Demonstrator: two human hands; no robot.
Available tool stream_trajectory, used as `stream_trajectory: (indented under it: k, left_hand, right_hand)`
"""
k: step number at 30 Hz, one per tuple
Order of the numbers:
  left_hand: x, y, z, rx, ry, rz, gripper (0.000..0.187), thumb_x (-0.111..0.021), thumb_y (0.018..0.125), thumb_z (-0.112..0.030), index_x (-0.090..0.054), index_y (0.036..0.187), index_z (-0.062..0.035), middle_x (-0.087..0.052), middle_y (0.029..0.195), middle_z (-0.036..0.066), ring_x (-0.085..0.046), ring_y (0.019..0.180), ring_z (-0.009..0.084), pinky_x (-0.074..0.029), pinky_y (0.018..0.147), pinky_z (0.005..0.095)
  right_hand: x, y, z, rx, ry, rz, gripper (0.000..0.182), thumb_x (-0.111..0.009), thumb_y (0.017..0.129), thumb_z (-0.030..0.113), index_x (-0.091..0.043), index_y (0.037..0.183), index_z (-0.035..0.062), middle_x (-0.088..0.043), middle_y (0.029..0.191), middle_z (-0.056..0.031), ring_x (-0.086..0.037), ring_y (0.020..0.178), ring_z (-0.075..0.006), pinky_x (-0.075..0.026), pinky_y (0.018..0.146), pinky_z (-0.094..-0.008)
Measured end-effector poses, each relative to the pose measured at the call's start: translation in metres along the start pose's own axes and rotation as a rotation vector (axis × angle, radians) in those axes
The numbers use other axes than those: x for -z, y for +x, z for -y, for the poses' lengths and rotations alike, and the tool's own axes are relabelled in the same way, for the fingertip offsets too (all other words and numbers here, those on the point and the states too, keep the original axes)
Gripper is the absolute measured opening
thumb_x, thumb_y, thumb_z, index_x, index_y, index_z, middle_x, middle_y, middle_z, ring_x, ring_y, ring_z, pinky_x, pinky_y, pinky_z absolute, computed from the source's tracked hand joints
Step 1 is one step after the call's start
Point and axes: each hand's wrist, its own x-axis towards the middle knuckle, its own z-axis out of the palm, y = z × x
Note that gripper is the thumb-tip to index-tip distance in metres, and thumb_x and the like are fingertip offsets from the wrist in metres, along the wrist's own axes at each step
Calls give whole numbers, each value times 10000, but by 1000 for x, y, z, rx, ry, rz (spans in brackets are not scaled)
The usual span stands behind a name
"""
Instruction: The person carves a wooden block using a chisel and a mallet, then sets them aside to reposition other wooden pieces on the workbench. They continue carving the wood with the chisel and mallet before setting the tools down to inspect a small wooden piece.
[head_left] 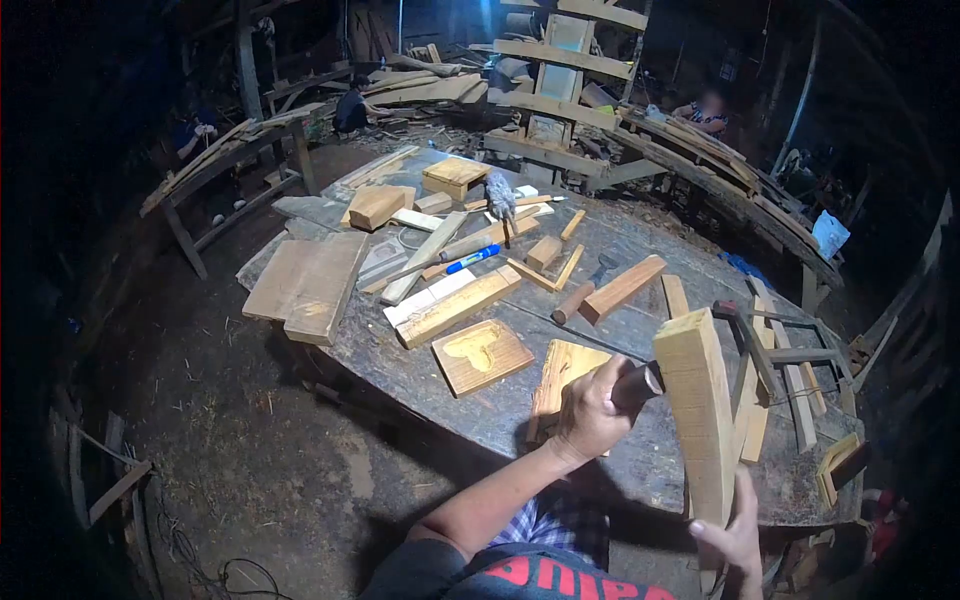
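Observation:
My left hand (597,405) is closed around a dark, rounded tool handle (638,384), its end against or just beside the wood block; any blade is hidden. My right hand (735,535) grips the lower end of a long, tapered wood block (695,410), which stands steeply tilted at the table's near edge. Behind my left hand lies a pale board (572,368). To its left rests a square board with a carved hollow (483,357). Farther back are a wooden-handled tool (575,302) and a reddish wood block (622,289).
The worktable (400,375) carries several wood pieces, a blue marker (472,259) and a grey fuzzy object (499,195). Flat boards (318,285) overhang its left edge. A dark frame (755,345) lies at right. Other people (352,108) are in the background among timber stacks.

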Motion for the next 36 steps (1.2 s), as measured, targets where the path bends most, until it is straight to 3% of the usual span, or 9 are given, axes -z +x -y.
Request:
stream_trajectory:
  k: [3,6,10,12,14,17,30,33,36]
  left_hand:
    - [1,1,1,5,-2,-2,292,-803,717,-32,-591,916,-62,-645,777,137,-683,748,346,-504,640,389]
    - [-1,-1,1,-22,-28,7,280,-801,719,-34,-582,892,-59,-642,772,135,-681,735,336,-499,636,388]
    - [-2,-1,3,-17,-13,40,256,-762,751,-42,-580,930,-57,-643,787,157,-662,752,381,-500,639,426]
    - [0,-2,5,-16,16,49,240,-733,768,-50,-560,934,-67,-640,792,172,-646,777,427,-497,635,468]
    - [1,-3,9,-18,-25,72,276,-772,777,-41,-630,1013,-12,-678,843,174,-704,788,349,-522,666,373]
    - [-3,-6,13,-4,-33,57,262,-773,782,-40,-628,999,-15,-686,860,179,-713,814,345,-522,665,370]
    - [-2,-6,7,-22,0,61,261,-782,776,-40,-607,970,-32,-670,823,165,-697,777,362,-516,646,385]
    - [-7,-9,14,-48,-65,53,275,-735,767,-64,-578,991,-55,-651,825,191,-649,779,425,-509,630,464]
    - [-10,-14,20,-81,-16,32,260,-730,784,-99,-599,998,-32,-654,828,188,-654,764,409,-511,628,459]
  right_hand:
    - [6,-2,9,-12,69,-69,944,-834,624,384,-412,1377,4,-538,1189,-103,-552,1062,-210,-462,911,-374]
    - [5,-16,-6,47,270,-382,1023,-842,624,386,-342,1432,8,-536,1140,-94,-555,1058,-195,-465,899,-365]
    - [-8,-25,-36,97,47,-387,982,-849,655,312,-336,1437,13,-520,1229,-120,-520,1124,-219,-432,971,-381]
    - [-10,-4,13,13,-6,-5,896,-853,646,342,-417,1346,-10,-526,1193,-133,-518,1131,-227,-411,985,-374]
    - [-8,-4,12,11,6,17,897,-856,636,348,-422,1335,-9,-531,1189,-132,-530,1113,-225,-423,973,-371]
    - [-9,-5,23,-52,26,17,886,-854,632,348,-427,1323,-7,-536,1167,-127,-541,1088,-221,-433,955,-363]
    - [-20,-10,13,-44,151,9,912,-851,637,330,-402,1360,3,-540,1150,-90,-536,1070,-200,-428,954,-341]
    - [-12,-12,-18,-45,172,42,941,-858,628,348,-394,1371,3,-550,1125,-83,-542,1053,-188,-432,937,-336]
    - [-47,86,39,882,172,-124,884,-870,656,294,-436,1371,9,-533,1236,-96,-557,1067,-188,-468,874,-365]
